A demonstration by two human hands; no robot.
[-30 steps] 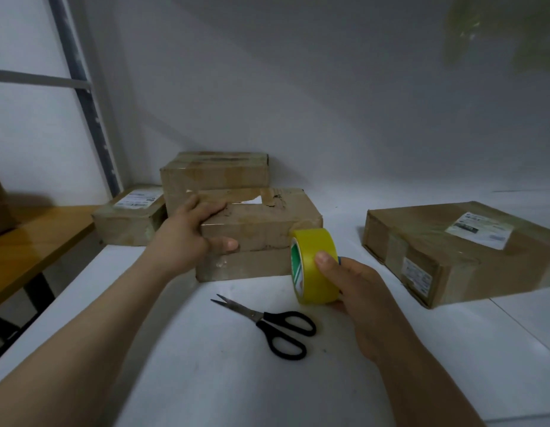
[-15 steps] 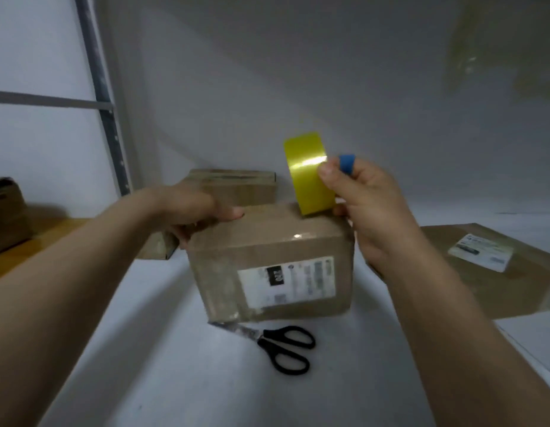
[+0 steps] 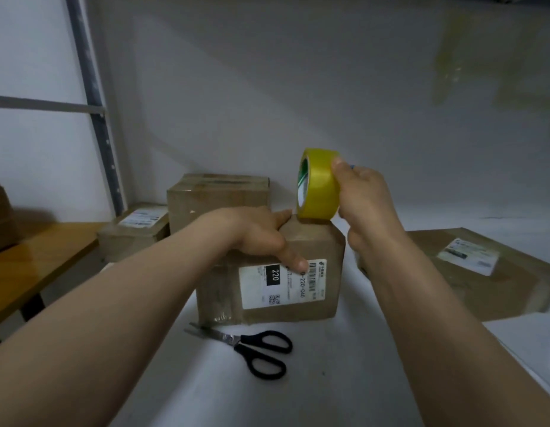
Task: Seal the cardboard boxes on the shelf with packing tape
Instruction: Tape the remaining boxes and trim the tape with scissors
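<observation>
A brown cardboard box [image 3: 317, 306] with a white shipping label stands on the white shelf [image 3: 344, 380] in front of me. My left hand [image 3: 258, 235] grips its top left edge, thumb down on the label face. My right hand [image 3: 363, 201] grips a yellow roll of packing tape [image 3: 318, 188] held upright, its lower rim touching the box's top at the far edge. Black-handled scissors [image 3: 252, 349] lie on the shelf just in front of the box.
Behind stand another taped box [image 3: 218, 195] and a low labelled box [image 3: 135, 232] at the left. A wide flat box [image 3: 489, 272] lies to the right. A grey shelf upright [image 3: 95, 103] rises at left, a wooden table [image 3: 27, 272] beyond it.
My left hand tipped the front box up so its label side faces me. My right hand lifted the tape roll from beside the box onto its top edge.
</observation>
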